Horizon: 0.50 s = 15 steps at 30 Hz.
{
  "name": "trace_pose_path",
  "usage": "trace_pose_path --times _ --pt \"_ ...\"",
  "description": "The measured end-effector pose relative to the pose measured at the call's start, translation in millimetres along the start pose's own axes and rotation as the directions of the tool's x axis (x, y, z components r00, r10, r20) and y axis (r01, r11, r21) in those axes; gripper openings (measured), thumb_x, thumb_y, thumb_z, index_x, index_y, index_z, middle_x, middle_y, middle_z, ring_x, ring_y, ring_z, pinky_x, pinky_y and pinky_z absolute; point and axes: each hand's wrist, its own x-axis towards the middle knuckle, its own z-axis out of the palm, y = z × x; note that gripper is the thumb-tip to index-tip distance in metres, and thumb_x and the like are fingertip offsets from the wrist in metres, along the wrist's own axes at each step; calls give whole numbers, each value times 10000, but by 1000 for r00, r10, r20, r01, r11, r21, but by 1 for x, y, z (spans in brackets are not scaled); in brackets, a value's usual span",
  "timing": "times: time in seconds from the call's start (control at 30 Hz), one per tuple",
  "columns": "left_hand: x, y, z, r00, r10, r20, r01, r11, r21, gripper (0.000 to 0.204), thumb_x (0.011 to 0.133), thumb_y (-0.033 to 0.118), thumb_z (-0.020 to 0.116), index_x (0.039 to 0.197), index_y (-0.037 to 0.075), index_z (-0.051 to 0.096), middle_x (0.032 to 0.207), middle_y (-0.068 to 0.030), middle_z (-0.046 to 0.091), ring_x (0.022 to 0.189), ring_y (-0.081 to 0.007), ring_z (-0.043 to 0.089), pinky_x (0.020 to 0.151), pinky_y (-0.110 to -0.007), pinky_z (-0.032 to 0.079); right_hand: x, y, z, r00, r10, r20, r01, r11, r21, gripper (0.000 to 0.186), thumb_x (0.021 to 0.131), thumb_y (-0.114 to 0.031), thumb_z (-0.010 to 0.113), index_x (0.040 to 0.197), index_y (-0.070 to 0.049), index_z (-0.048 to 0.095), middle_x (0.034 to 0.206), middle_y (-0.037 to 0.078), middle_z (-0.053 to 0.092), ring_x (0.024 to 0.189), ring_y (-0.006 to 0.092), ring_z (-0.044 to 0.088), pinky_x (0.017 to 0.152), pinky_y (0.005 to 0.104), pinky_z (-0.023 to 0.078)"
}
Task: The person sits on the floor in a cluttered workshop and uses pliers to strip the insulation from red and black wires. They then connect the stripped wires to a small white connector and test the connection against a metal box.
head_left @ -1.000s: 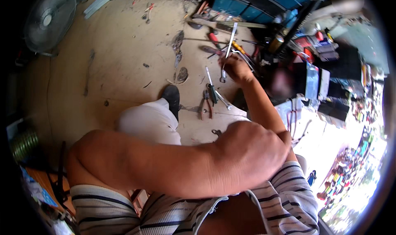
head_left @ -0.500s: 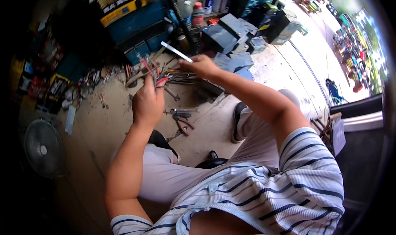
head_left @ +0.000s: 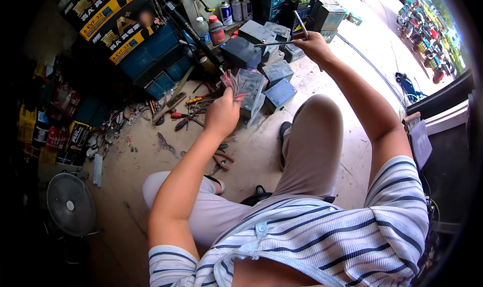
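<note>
My left hand (head_left: 222, 112) is closed around a bundle of short red and grey cables (head_left: 232, 80), their ends sticking up past the fingers. It is held over the floor beside a dusty grey battery (head_left: 250, 88). Farther right and higher, my right hand (head_left: 312, 46) grips thin metal rods. One rod (head_left: 300, 23) points up and another (head_left: 274, 44) points left across the batteries. Whether they are one tool or two, I cannot tell. Below and left of the cables lie a red-handled screwdriver (head_left: 178, 115), a yellow-handled tool (head_left: 195, 100) and pliers (head_left: 222, 161).
Several used batteries (head_left: 279, 93) stand ahead, with bottles (head_left: 216, 30) and spray cans (head_left: 236, 7) behind. Stacked boxes (head_left: 126, 38) rise at far left, near a wooden-handled wire brush (head_left: 173, 101). A fan (head_left: 70, 205) stands at left. My knee (head_left: 322, 121) sticks up at right.
Both hands have moved right, and the right one is farther from the tool pile. The cable bundle has come away from the pile in my left hand. The view has shifted too.
</note>
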Motion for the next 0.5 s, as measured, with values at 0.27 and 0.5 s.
trace_pose_path --times 0.27,0.5 --pt "60 2 31 999 0 37 -5 987 158 202 885 187 487 984 12 484 853 -254 640 819 -445 614 733 -523 475 21 -21 -16 999 -32 -5 29 961 -275 249 768 -177 651 941 -11 717 817 186 683 771 283 667 761 329 508" --pt "92 -43 91 1000 17 -8 -14 963 270 162 891 156 455 982 28 495 842 -211 654 796 -382 653 700 -480 511 57 -33 -14 999 32 30 -19 924 -381 217 760 -174 640 893 -25 726 739 155 672 682 254 657 693 348 520"
